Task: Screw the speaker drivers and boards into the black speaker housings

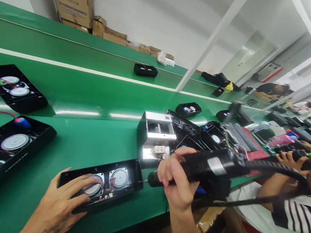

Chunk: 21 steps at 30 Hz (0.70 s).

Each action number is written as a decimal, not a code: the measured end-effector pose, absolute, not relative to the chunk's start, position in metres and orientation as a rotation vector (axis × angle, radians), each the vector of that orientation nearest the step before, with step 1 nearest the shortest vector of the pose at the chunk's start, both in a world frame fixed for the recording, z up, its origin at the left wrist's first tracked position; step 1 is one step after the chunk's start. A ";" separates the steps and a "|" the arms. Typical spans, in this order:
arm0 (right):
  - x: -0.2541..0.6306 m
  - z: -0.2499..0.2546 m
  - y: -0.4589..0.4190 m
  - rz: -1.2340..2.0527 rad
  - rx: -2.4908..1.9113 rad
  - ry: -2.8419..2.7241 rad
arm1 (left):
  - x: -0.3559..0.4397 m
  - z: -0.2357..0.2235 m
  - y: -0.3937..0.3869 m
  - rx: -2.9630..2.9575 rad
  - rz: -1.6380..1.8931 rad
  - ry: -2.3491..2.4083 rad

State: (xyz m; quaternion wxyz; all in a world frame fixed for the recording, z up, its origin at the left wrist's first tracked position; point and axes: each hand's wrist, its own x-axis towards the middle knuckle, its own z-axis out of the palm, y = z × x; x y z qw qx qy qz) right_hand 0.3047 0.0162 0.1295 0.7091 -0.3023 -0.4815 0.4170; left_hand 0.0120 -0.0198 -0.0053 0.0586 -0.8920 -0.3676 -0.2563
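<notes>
On the green bench lies an open black speaker housing with two round drivers and red wires inside. My left hand grips its left end, fingers reaching over the nearer driver and thumb along the front side. In my right hand is a black electric screwdriver, held almost level with a cable trailing right. Its bit points left, close to the housing's right end; whether it touches cannot be made out. Just behind stands a silver and black box that looks like a screw feeder.
Two more open speaker housings, one large and one farther back, sit at left with wired circuit boards. More black housings crowd the right. A co-worker's hand is at right. Cardboard boxes stand on the back shelf.
</notes>
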 end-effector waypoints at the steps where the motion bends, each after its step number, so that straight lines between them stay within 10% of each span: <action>1: 0.298 0.128 0.008 0.951 -0.635 -1.067 | 0.016 -0.002 -0.021 -2.703 -0.791 -1.157; 21: 0.260 0.093 0.000 1.088 -0.631 -1.178 | 0.015 -0.004 -0.022 -2.782 -0.807 -1.273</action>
